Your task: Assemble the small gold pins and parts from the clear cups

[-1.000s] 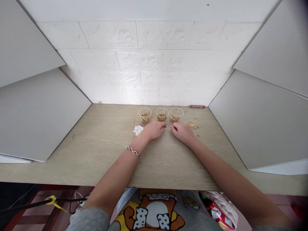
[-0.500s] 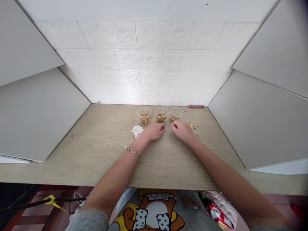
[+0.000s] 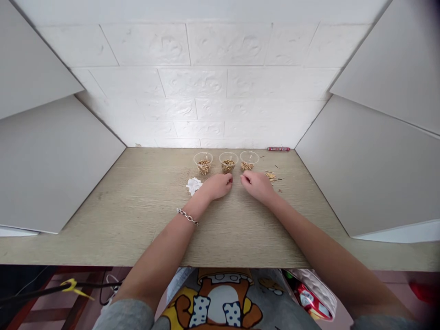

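Observation:
My left hand (image 3: 219, 185) is closed just in front of the middle clear plastic cup (image 3: 228, 160), its fingertips pressed together. My right hand (image 3: 256, 185) is closed in a pinch in front of the right clear cup (image 3: 249, 158). The hands face each other with a narrow gap between them. Whatever either hand pinches is too small to make out. Each cup holds small gold-brown pieces, and the left cup (image 3: 203, 161) stands a little apart. Beside my right hand lies a loose pile of thin golden sticks (image 3: 271, 176), partly hidden.
A crumpled white tissue (image 3: 193, 185) lies by my left wrist, with brown specks around it. A red tube-shaped wrapper (image 3: 278, 149) rests against the back wall. Grey panels (image 3: 62, 165) stand at both sides of the wooden table (image 3: 137, 201).
The whole view has shifted slightly, so everything sits a little further left. Both hands keep nearly the same closed pose and place in front of the cups.

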The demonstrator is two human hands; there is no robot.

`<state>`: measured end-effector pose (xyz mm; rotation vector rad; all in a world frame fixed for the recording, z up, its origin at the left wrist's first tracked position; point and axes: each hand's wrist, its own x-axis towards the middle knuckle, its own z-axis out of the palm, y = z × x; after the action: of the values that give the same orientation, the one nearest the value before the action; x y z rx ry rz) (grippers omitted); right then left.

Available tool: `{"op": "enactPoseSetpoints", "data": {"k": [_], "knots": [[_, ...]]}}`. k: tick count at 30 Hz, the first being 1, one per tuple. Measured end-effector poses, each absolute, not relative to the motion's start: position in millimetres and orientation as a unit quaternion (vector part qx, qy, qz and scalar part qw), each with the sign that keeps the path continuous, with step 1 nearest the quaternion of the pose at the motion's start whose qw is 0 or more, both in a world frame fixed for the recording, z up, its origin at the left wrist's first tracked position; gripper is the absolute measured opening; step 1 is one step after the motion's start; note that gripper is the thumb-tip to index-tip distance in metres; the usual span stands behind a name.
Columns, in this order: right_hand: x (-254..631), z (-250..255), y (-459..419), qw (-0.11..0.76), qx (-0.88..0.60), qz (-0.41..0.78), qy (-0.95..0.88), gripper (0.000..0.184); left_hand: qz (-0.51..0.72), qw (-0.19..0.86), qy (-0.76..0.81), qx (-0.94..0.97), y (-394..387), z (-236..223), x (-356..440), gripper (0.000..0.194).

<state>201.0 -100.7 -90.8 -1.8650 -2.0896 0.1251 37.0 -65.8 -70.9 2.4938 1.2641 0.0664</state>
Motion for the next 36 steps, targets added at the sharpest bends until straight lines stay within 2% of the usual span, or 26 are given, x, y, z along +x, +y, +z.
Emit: {"op": "enactPoseSetpoints", "data": {"k": [5,13,17,21,23,29,36], "knots": [[200.0,-92.8,-100.7,0.124,-0.663,0.036,-0.738,0.026,0.028,0.173,0.445,0.878,-66.0,-70.6,37.0,0.025],[204.5,-96.6,-94.3,0.132,-0.659,0.025,-0.740,0.025,0.033,0.171,0.444,0.879,-65.8,-71.5,37.5,0.025],[204.0,-95.6,-93.3,0.162,-0.660,0.026,-0.733,0.028,0.036,0.167,0.442,0.881,-64.9,-72.8,37.4,0.024],[202.6,-98.0,-93.6,0.146,-0.653,0.049,-0.741,0.022,0.038,0.165,0.439,0.883,-64.2,-73.9,36.9,0.022],[203.6,-99.4,-93.6,0.183,-0.647,0.077,-0.737,0.022,0.040,0.168,0.439,0.882,-64.1,-74.1,36.7,0.023],[212.0,-98.1,-96.0,0.408,-0.588,0.245,-0.654,0.028,0.043,0.173,0.440,0.880,-63.4,-75.1,36.4,0.023],[212.0,-97.8,-99.5,0.459,-0.530,0.333,-0.631,0.019,0.049,0.195,0.438,0.876,-60.5,-74.8,33.4,0.023]]}}
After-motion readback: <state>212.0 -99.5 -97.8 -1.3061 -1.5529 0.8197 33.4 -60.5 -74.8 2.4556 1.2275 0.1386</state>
